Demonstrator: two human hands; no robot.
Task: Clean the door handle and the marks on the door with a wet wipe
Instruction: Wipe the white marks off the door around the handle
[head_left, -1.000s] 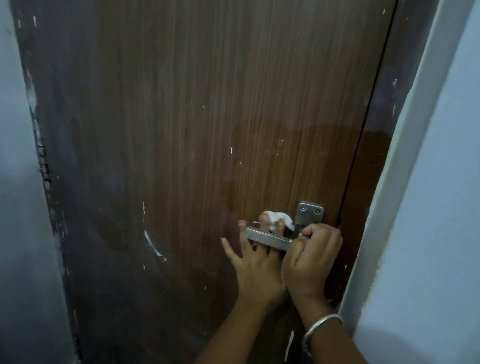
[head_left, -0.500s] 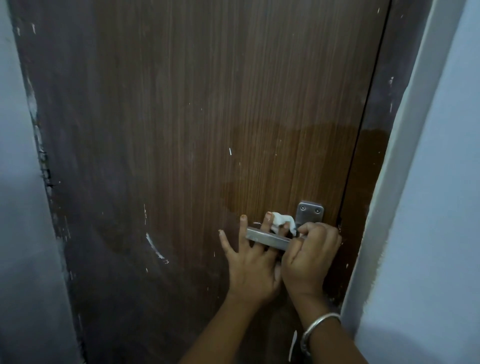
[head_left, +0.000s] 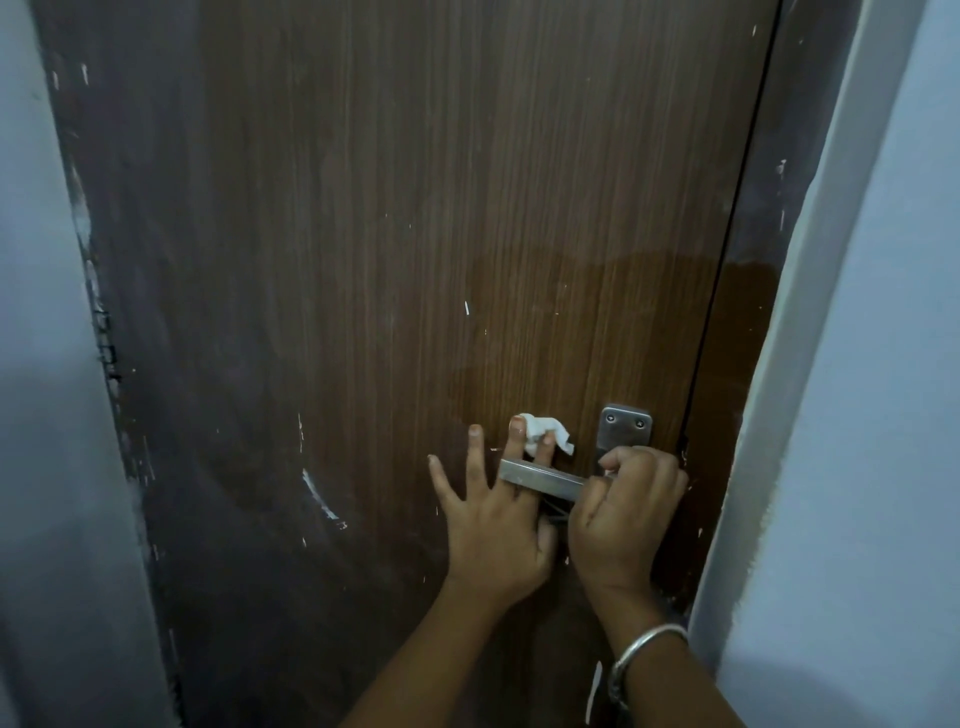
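Our right hand (head_left: 626, 512) is closed in a fist around the inner end of the handle (head_left: 543, 479), just below its screwed plate (head_left: 625, 426). Our left hand (head_left: 493, 525) is spread, little and ring fingers (head_left: 474, 449) splayed flat against the door (head_left: 415, 208); the other two reach up behind the lever and pinch a crumpled white wipe (head_left: 543, 435) against the wood, just above the bar.

The handle is a flat steel lever, its long axis nearly level, free end pointing left and tipped slightly upward. It sits low on the door's right side, near the frame (head_left: 748, 364).

The door is brown wood grain, flecked with small white specks; a curved white mark (head_left: 319, 496) lies left of our hands. A darker, glossier patch surrounds the handle. Pale walls (head_left: 883, 415) flank the doorway, and a silver bangle (head_left: 641, 652) circles our right wrist.
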